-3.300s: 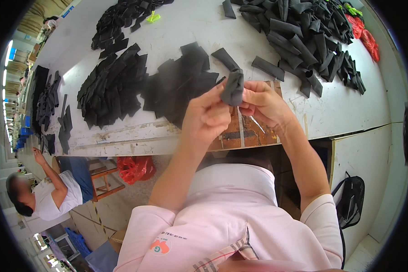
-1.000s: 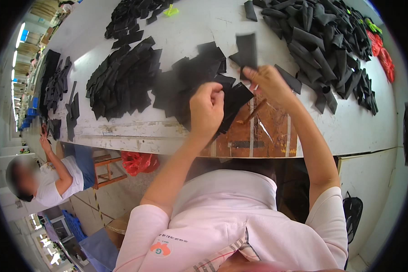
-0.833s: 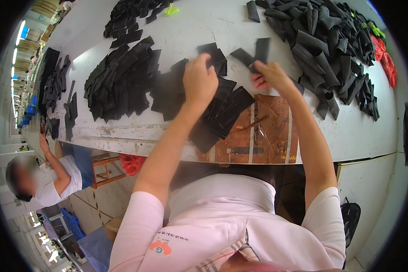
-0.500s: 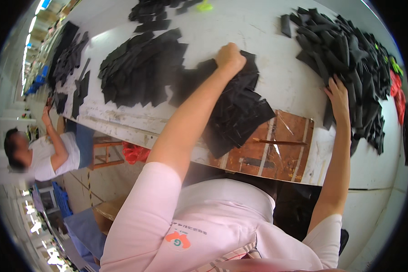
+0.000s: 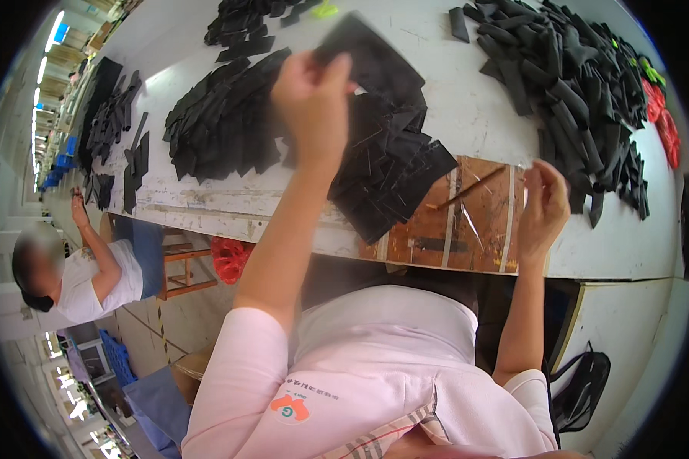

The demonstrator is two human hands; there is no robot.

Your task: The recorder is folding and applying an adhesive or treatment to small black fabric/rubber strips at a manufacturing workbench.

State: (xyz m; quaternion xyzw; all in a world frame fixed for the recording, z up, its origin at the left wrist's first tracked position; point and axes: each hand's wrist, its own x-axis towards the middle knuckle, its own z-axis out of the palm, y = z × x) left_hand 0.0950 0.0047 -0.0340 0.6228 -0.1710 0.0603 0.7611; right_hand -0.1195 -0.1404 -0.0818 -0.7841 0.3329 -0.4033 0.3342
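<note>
My left hand is raised over the table, thumb and fingers closed on a flat black fabric piece that is slightly blurred. Below it lies a stack of overlapping black fabric pieces, reaching onto a brown board at the table's near edge. Just right of that board hovers my right hand, its fingers loosely curved and apart from the thumb, with nothing visible in them. A thin dark stick slants across the board. Beyond my right hand is a heap of black rolled fabric pieces.
Another spread of black pieces lies left of my left hand. Red plastic sits by the right-hand heap. A person in a white shirt is beside the table at left, near a wooden stool. A black bag is at lower right.
My left hand has lifted a black fabric piece off the stack, moving left. My right hand has come back from the rolled heap toward the near edge. The stick now lies at a steeper slant.
</note>
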